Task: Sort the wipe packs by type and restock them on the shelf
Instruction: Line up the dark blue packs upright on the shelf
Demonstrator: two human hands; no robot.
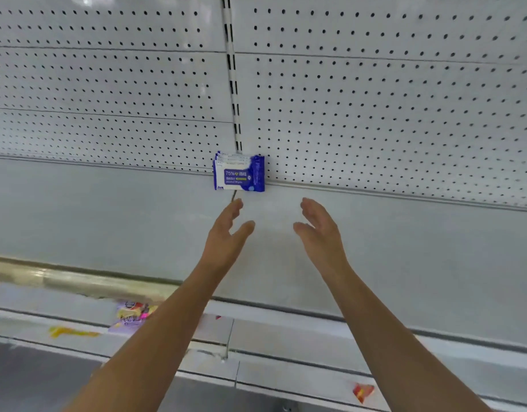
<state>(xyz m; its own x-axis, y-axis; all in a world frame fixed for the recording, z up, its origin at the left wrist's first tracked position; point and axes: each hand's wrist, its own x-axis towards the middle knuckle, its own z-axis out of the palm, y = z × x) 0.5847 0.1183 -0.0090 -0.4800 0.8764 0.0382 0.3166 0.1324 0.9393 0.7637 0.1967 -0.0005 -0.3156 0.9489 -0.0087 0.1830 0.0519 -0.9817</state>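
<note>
Several blue and white wipe packs (239, 173) stand upright in a tight row at the back of the white shelf (107, 215), against the pegboard wall. My left hand (226, 233) hovers just in front of and below the packs, fingers straight, holding nothing. To its right my right hand (320, 230) is held out with its palm turned toward the left hand, also empty. Neither hand touches the packs.
A perforated white back panel (375, 99) with a slotted upright (232, 78) rises behind the shelf. On a lower level lie a blurred purple and yellow pack (131, 318) and a small red item (362, 391). A shelf front rail (77, 281) runs at the left.
</note>
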